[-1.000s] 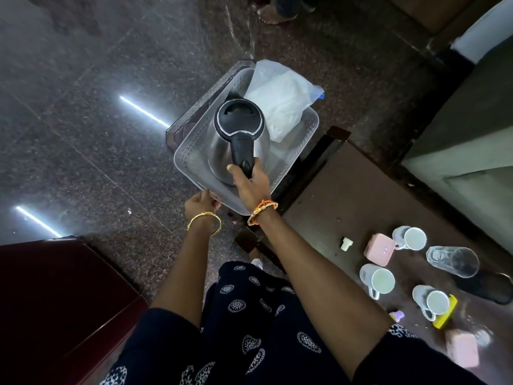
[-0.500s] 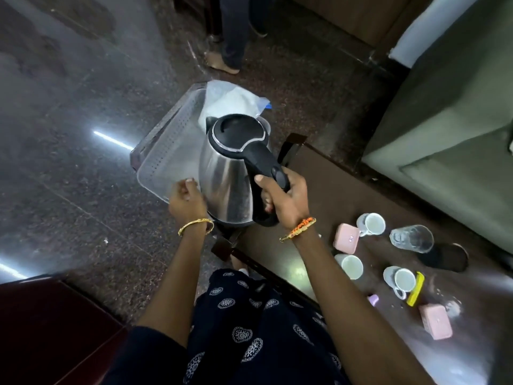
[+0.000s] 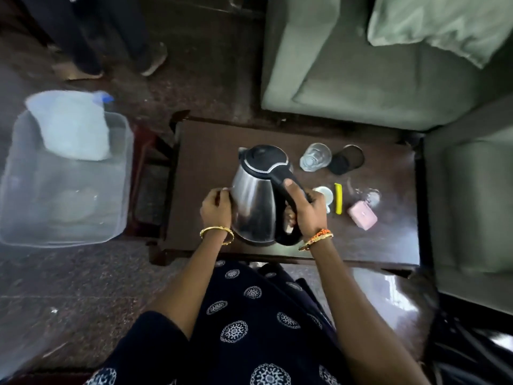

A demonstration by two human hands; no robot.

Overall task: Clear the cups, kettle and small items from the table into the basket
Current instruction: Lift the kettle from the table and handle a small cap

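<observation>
Back over the dark wooden desk now, the stainless steel electric kettle with the black lid and handle has come away from the clear plastic basket, which sits on the floor off to the left with a white plastic bag at its far end. Her right hand is wrapped tight around the black handle, and her left hand is pressed against the steel wall, fingers curled, steadying it; whether the base touches the desk I cannot tell. Just beyond the kettle lie a clear drinking glass on its side and a round black lid, with a white ceramic cup half hidden behind her knuckles, a yellow stick-like item and a small pink case near it. That kettle looks rigid and fairly weighty, its polished body likely slippery, so the handle is the sound place to grip, a palm supporting the side
</observation>
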